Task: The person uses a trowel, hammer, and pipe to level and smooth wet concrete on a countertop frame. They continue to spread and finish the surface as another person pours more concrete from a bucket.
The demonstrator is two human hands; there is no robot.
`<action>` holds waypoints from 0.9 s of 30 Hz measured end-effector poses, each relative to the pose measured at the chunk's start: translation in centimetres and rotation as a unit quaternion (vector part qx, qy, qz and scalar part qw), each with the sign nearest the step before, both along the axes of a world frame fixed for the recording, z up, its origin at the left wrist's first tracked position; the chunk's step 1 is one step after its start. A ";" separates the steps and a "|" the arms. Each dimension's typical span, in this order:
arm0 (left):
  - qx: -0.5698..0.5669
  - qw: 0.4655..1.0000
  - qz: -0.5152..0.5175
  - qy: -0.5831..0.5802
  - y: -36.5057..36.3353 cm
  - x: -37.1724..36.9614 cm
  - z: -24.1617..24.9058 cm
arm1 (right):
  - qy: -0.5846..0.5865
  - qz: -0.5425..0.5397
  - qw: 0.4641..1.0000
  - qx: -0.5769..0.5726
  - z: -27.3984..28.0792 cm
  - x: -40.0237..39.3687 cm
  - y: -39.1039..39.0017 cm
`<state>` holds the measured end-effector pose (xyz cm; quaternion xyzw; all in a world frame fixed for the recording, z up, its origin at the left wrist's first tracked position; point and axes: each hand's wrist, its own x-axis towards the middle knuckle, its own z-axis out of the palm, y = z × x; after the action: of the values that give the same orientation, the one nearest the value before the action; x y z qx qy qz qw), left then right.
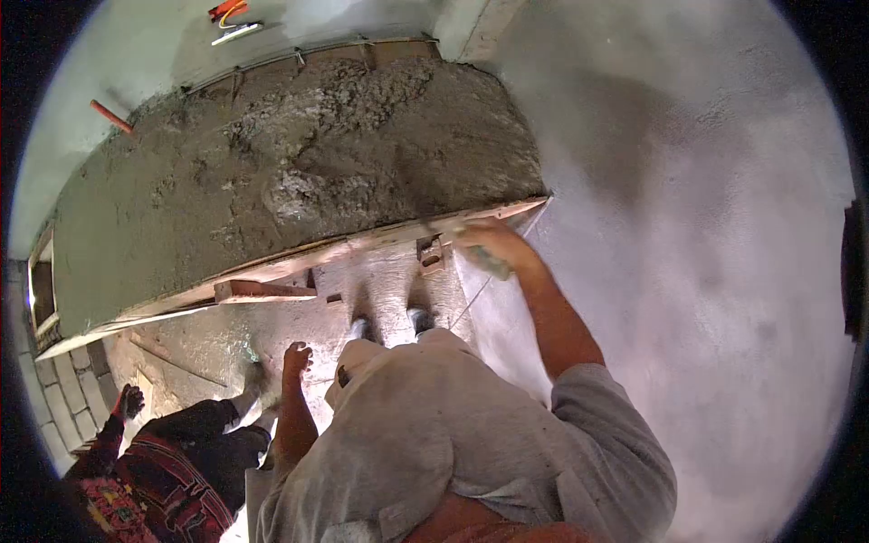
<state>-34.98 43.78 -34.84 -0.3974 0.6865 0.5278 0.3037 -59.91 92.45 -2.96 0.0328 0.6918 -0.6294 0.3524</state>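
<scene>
My right hand (496,242) is stretched forward above the right end of a wooden form board (362,242). It is blurred, with its fingers curled around something I cannot make out. A grey-green shape (486,262) shows under the palm, and a dark smear lies over the mortar to its left. Wet grey mortar (299,154) fills the raised bed behind the board, lumpy toward the back and smoother at the left. My left hand (297,358) hangs low by my left side, its fingers loosely bent and slightly apart, with nothing visible in it.
Another person (181,471) stands close at my left, one hand (132,401) lowered. A wooden prop (262,291) juts out below the board, and a hollow brick (430,255) sits under it. A plastered wall (688,226) rises at the right. An orange pipe stub (110,117) sticks out of the back wall.
</scene>
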 end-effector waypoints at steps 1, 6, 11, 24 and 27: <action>0.000 1.000 -0.007 0.005 -0.2 -0.3 0.4 | -0.032 -0.043 0.999 -0.010 -0.2 0.1 2.3; -0.025 0.999 -0.026 0.003 -0.2 -0.8 2.3 | -0.065 -0.133 0.988 0.045 3.4 0.3 9.9; 0.004 1.000 0.007 -0.001 -1.1 1.4 0.4 | -0.060 -0.211 0.976 0.010 2.9 -0.1 13.7; -0.015 0.998 0.062 -0.018 -1.5 6.7 2.2 | 0.171 -0.114 0.927 0.313 6.7 -8.4 5.9; -0.011 0.995 0.096 -0.001 -1.9 6.8 3.7 | 0.275 -0.045 0.868 0.411 1.5 -16.7 4.0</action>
<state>-28.17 41.91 -31.15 -0.4655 0.6504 0.5467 0.2478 -76.64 96.47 -1.49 0.0315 0.9547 -0.2866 0.0741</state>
